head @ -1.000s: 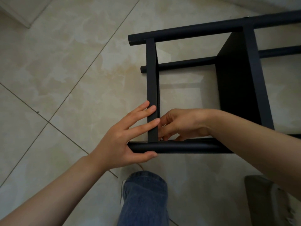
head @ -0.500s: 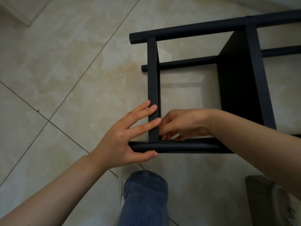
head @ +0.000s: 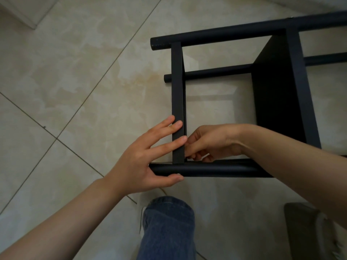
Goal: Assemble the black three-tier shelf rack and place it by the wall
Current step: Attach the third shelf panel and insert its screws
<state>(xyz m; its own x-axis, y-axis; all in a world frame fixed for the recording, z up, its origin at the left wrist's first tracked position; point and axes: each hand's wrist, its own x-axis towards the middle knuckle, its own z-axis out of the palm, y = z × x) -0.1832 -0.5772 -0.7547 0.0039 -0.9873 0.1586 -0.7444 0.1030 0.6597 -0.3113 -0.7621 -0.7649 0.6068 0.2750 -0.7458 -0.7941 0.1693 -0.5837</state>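
The black shelf rack (head: pixel 277 94) lies on its side on the tiled floor, round poles running left to right and flat shelf boards standing on edge. My left hand (head: pixel 150 156) wraps the end of the near pole (head: pixel 216 168), thumb under it and fingers spread flat against the end shelf board (head: pixel 177 91). My right hand (head: pixel 210 142) reaches inside the frame at the joint of that board and the near pole, fingertips pinched together. What they pinch is hidden. A second board (head: pixel 293 87) stands farther right.
Beige marble floor tiles (head: pixel 75 81) with diagonal grout lines spread to the left. My jeans-clad leg (head: pixel 167 228) and a white shoe sit below the rack. A dark grey object (head: pixel 308 231) lies at the bottom right. A pale baseboard corner (head: pixel 20 10) shows at the top left.
Both hands stay at the same joint. The right fingertips shifted slightly against the board edge, and the view crept a little. The rack has not moved.
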